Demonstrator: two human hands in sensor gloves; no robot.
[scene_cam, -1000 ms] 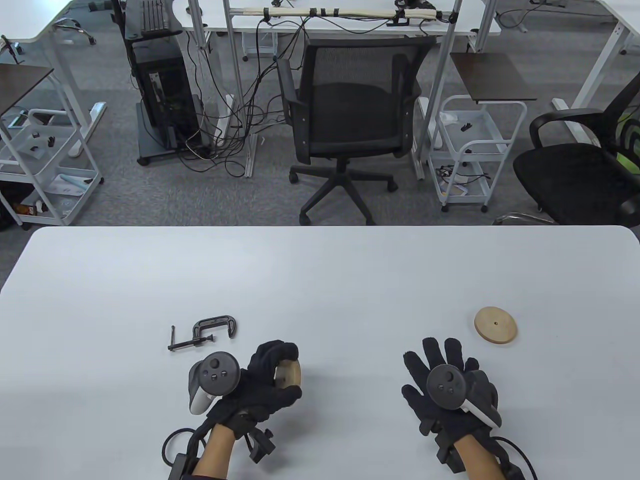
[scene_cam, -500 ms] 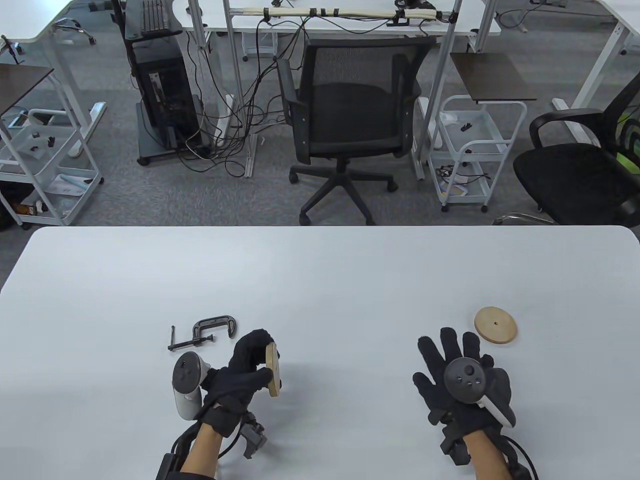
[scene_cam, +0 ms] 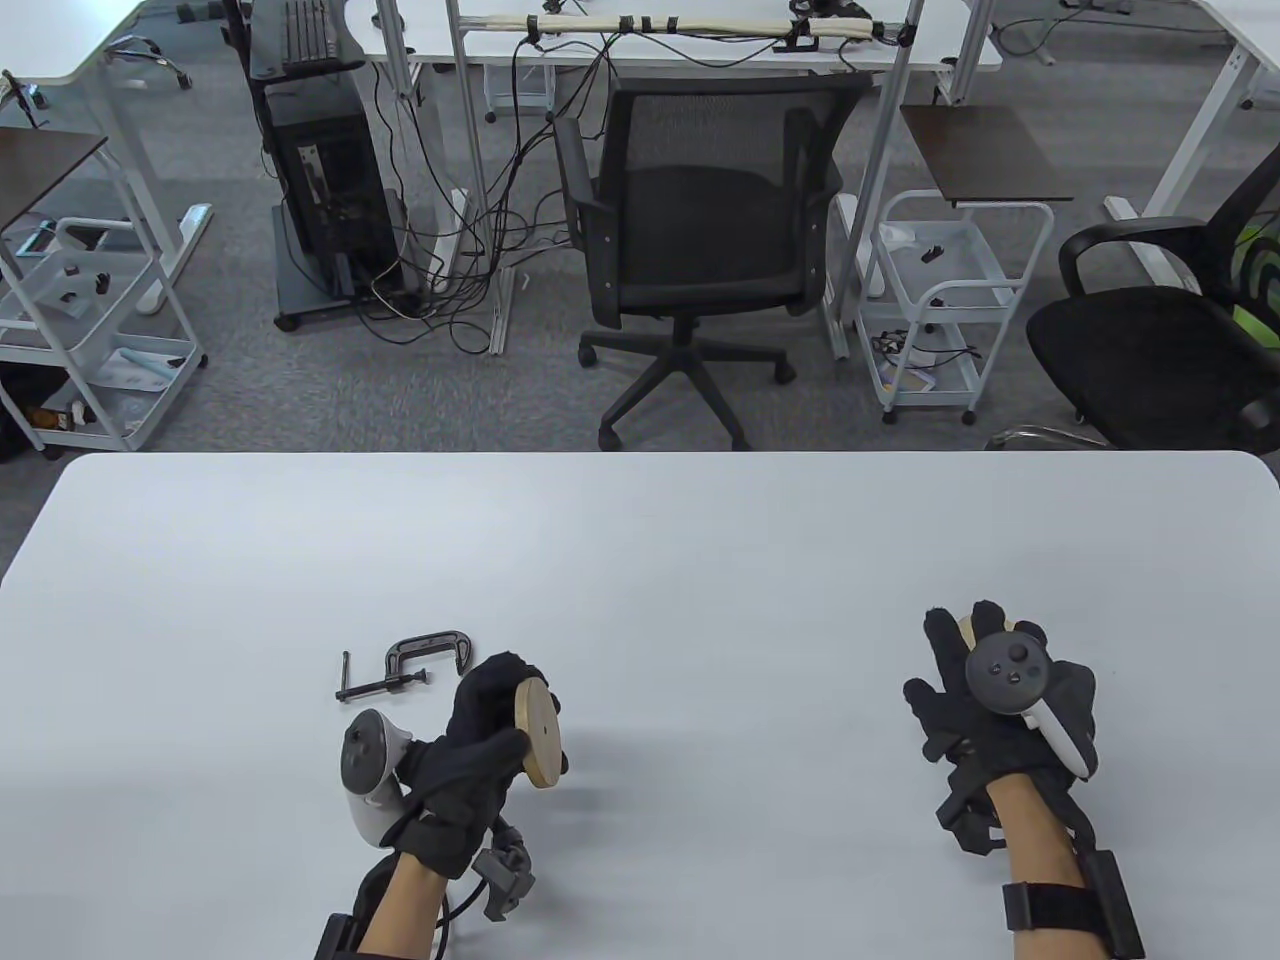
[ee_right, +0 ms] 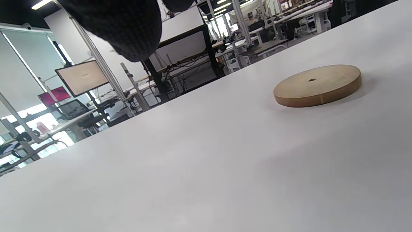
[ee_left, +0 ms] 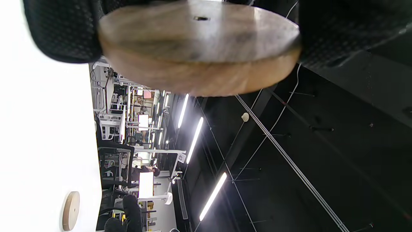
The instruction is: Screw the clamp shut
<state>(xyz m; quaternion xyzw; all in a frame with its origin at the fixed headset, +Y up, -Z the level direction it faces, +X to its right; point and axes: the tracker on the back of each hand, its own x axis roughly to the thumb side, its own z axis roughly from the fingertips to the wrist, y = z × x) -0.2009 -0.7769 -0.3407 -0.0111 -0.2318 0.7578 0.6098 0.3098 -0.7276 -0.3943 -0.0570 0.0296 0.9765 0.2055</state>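
Table view: the left hand (scene_cam: 480, 745) at the lower left of the frame grips a wooden disc (scene_cam: 538, 735) on edge, lifted off the tabletop (scene_cam: 640, 560). The clamp (scene_cam: 408, 663) lies just above and to the left of it, flat, its screw backed out, touched by neither hand. At the lower right, the right hand (scene_cam: 985, 690) hovers fingers spread over a second disc (scene_cam: 965, 629), of which only a sliver shows; whether it touches is not clear. The count is one clamp, two discs, two hands. The step in hand looks like gathering the discs, so the screwing has not begun.

Left wrist view: the held disc (ee_left: 199, 45) fills the top of the frame, pinched between fingers (ee_left: 61, 32) at its rim; the other disc (ee_left: 70, 211) shows small at the lower left.

Right wrist view: the second disc (ee_right: 317, 85) lies flat at the right, a fingertip (ee_right: 128, 29) above it at the upper left, the hand open. Next, probably, that hand must close on this disc, both discs go between the clamp's jaws, and the handle gets turned.
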